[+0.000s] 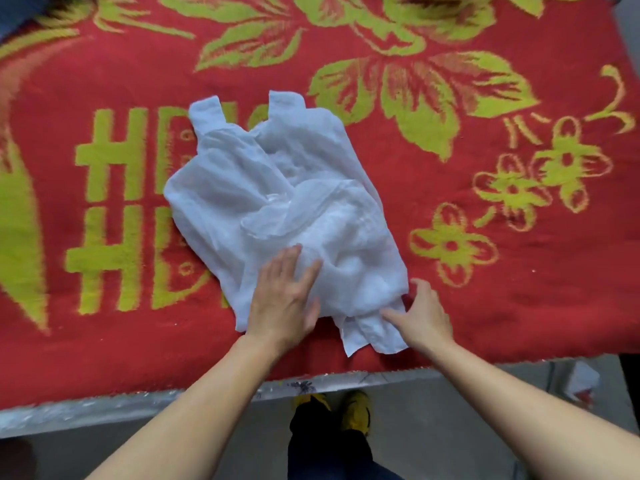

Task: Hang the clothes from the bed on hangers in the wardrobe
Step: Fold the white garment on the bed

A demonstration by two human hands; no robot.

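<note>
- Shirt (277, 202) lies crumpled on bed (502, 317), near you.
- Your left hand (284, 299) lies flat on it, fingers straight; right hand (424, 315) spread at hem, gripping nothing.
- Take it by the far straps; it should hang straighter.

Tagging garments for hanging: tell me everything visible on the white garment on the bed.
The thin, semi-sheer white fabric garment lies crumpled on the red blanket with yellow-green flowers, two strap-like tabs at its far end. The left hand rests flat on its near part; the right hand, fingers spread, touches its near right corner.
</note>
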